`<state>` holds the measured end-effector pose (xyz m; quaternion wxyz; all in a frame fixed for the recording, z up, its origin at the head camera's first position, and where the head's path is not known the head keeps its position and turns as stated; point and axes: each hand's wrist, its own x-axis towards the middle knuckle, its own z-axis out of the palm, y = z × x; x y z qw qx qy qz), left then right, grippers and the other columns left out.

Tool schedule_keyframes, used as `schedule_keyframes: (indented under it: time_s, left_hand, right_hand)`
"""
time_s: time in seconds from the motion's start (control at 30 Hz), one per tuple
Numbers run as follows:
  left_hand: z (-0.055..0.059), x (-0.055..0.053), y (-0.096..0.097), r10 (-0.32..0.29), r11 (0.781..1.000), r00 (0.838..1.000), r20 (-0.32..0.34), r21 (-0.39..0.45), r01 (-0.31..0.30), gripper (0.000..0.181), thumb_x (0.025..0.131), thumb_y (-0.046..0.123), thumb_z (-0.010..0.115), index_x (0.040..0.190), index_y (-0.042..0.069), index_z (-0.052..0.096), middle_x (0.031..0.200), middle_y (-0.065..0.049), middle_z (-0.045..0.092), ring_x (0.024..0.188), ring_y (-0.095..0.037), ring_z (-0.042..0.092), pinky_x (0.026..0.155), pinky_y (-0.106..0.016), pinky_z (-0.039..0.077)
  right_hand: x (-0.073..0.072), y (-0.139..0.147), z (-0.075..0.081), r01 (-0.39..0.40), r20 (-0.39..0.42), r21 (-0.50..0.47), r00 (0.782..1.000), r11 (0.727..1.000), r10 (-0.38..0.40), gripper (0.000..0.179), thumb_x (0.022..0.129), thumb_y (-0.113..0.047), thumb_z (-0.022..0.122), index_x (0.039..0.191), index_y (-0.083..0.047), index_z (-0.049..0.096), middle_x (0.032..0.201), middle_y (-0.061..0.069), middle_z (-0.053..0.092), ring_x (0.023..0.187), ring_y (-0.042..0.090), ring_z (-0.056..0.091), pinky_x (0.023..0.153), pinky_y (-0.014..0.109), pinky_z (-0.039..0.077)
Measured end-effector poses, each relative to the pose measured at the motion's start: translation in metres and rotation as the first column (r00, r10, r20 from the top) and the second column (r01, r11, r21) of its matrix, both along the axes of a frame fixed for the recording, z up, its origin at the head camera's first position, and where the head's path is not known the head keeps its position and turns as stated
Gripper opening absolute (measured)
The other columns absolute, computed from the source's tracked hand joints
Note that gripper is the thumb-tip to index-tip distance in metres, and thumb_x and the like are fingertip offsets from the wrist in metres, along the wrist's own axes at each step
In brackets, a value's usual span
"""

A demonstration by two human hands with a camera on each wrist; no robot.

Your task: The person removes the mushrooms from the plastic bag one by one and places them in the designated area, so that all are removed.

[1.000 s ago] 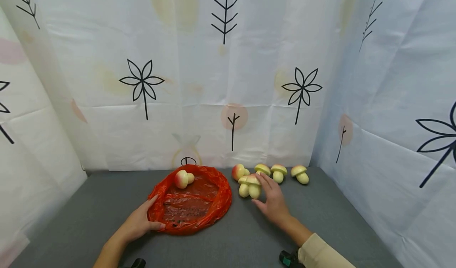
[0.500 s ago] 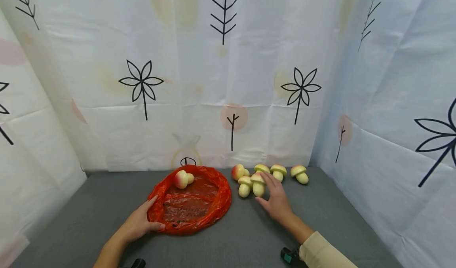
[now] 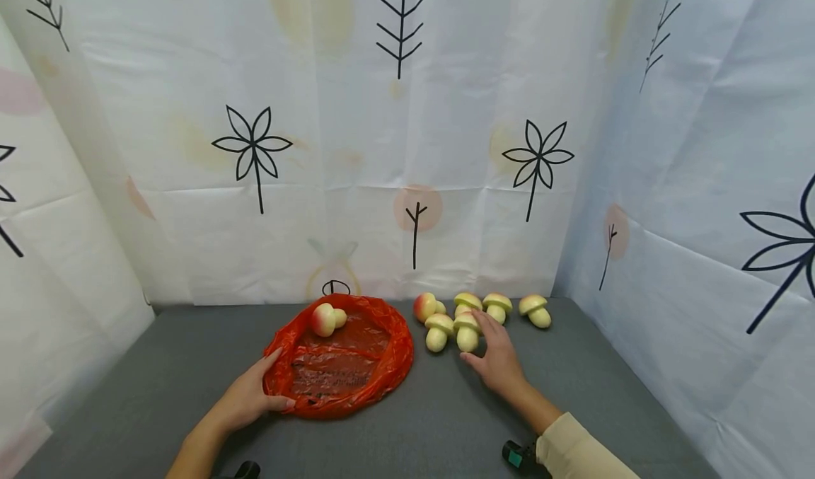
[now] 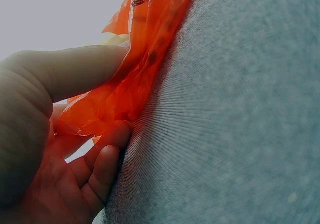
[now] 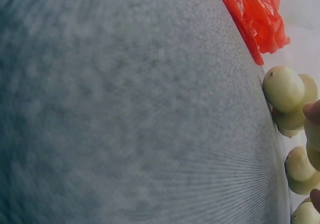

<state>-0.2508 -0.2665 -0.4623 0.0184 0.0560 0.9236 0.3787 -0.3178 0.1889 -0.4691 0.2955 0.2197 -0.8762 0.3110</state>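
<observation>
A red plastic bag (image 3: 400, 366) lies spread on the table, its mouth rolled open into a ring. My left hand (image 3: 243, 400) holds the bag's left side, thumb above the film and fingers under it in the left wrist view. Inside the bag lies a toy mushroom with a red-and-yellow cap (image 3: 325, 320). To the bag's right, my right hand (image 3: 499, 367) grips a pale yellow toy mushroom (image 3: 467, 336) between thumb and fingertips. Another pale mushroom (image 3: 437, 333) stands just left of it. The right wrist view catches only fingertips (image 5: 313, 112) at its right edge.
Behind the right hand stand two yellow-capped mushrooms (image 3: 498, 309) and a red-capped one (image 3: 428, 308). One more mushroom (image 3: 536, 311) leans further right. White patterned cloth (image 3: 356, 146) walls the grey table (image 3: 407, 436) at the back and both sides.
My right hand has shifted slightly right with the mushroom, opening a gap from the pale mushroom beside it. The left hand and bag have stayed put.
</observation>
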Motion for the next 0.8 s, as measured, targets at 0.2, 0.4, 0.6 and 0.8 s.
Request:
schedule_keyframes:
  time_s: [0.2,0.4,0.6,0.8]
  left_hand:
    - [-0.0007,-0.0004,-0.0007,-0.002,1.0,1.0,-0.004,-0.006,0.002,0.111,0.07,0.04,0.085,0.151,-0.005,0.024,0.147,-0.038,0.027,0.133,-0.055,0.028,0.101,-0.066,0.03]
    - [0.0007,0.0004,0.0003,0.002,1.0,1.0,0.008,-0.003,-0.002,0.111,0.07,0.04,0.086,0.151,-0.004,0.024,0.148,-0.037,0.027,0.133,-0.054,0.028,0.102,-0.065,0.029]
    - [0.0021,0.0005,0.001,-0.001,1.0,1.0,0.012,-0.01,0.001,0.11,0.071,0.039,0.085,0.151,-0.005,0.023,0.148,-0.037,0.027,0.133,-0.054,0.028,0.101,-0.065,0.03]
    - [0.0014,0.0002,0.0002,-0.005,1.0,1.0,0.009,-0.006,0.006,0.11,0.071,0.038,0.085,0.151,-0.005,0.023,0.148,-0.037,0.026,0.133,-0.054,0.028,0.102,-0.065,0.03]
  right_hand:
    - [0.0,0.0036,-0.0038,0.032,0.123,-0.031,0.992,0.999,-0.028,0.083,0.072,-0.009,0.086,0.143,0.0,0.044,0.139,0.025,0.046,0.126,0.047,0.042,0.095,0.062,0.037]
    - [-0.0007,0.0071,-0.0038,0.047,0.21,-0.039,0.977,0.998,-0.038,0.082,0.074,-0.009,0.085,0.144,-0.001,0.042,0.142,0.024,0.043,0.128,0.048,0.04,0.096,0.063,0.035]
    - [-0.0019,0.0086,-0.0038,0.034,0.228,-0.016,0.973,0.999,-0.03,0.082,0.074,-0.004,0.084,0.144,-0.001,0.042,0.142,0.023,0.044,0.127,0.047,0.04,0.097,0.062,0.036]
    - [-0.0049,0.0072,-0.0036,0.023,0.225,0.014,0.974,1.0,-0.026,0.084,0.073,-0.001,0.083,0.145,-0.001,0.041,0.142,0.023,0.044,0.127,0.045,0.042,0.098,0.061,0.035]
